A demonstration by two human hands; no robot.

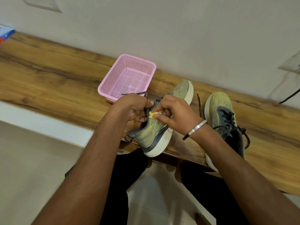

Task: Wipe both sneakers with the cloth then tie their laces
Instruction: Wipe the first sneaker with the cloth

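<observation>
A yellow-green sneaker with a white sole lies tipped on its side at the front edge of the wooden shelf. My left hand grips its tongue and dark laces near the opening. Against the same spot my right hand pinches a small yellow cloth, most of which is hidden by the fingers. The second sneaker stands upright to the right, its dark laces loose and trailing on the wood.
A pink plastic basket sits behind the hands against the white wall. A loose lace end lies between the two sneakers. A black cable hangs at the far right. My legs are below the shelf edge.
</observation>
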